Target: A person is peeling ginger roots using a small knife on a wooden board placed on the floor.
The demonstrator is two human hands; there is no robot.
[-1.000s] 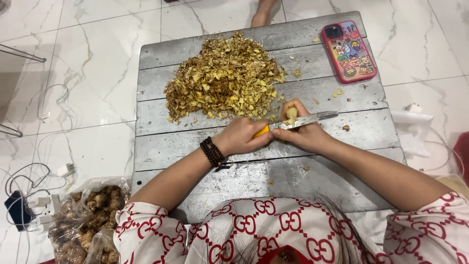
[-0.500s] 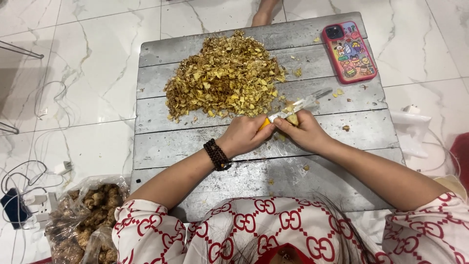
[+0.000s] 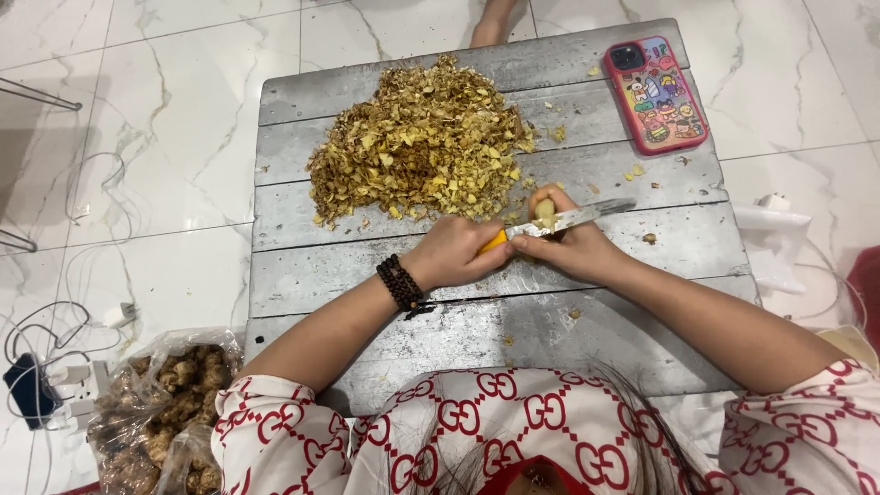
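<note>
At a grey wooden table (image 3: 367, 284), the knife (image 3: 568, 219) has swung back to lie level, its blade no longer tilted up toward the heap of yellow-brown peelings (image 3: 417, 147) just behind. Both forearms reach forward, meeting mid-table. The left hand (image 3: 454, 254) grips the knife's yellow handle; the right hand (image 3: 573, 247) pinches a small pale root piece (image 3: 544, 210) against the blade.

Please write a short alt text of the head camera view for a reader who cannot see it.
The left hand holds a yellow-handled knife against a small pale piece in the right hand, above a grey plank table bearing a heap of golden peelings and a phone.
</note>
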